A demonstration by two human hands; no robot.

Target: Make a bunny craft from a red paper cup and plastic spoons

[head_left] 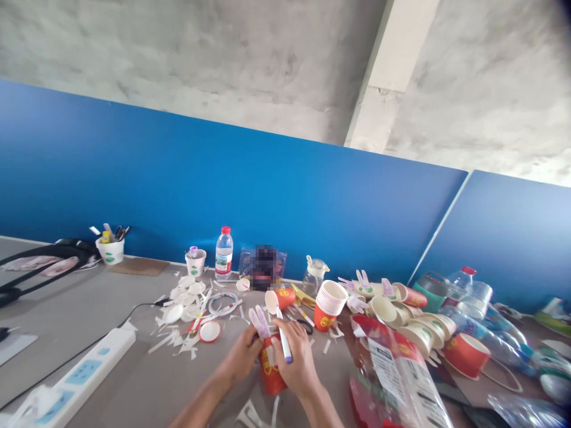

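Note:
A red paper cup (271, 374) with yellow print stands in front of me between my hands. Two purple-and-white ear-shaped paper strips (259, 321) rise from its top. My left hand (243, 355) is closed on the cup's left side, near the base of the strips. Between the fingers of my right hand (298, 356) is a white marker pen (284, 339) with a purple end, and that hand also rests against the cup's right side. The cup's far side is hidden. Just beyond the hands, another red paper cup (283, 297) lies on its side.
Paper scraps (187, 303) and white discs litter the table left of centre. Stacked paper cups (331, 300) stand right, near a glass jug (314, 273). A water bottle (223, 255) stands behind. More cups, plastic wrapping (397, 374) and a power strip (84, 374) flank the hands.

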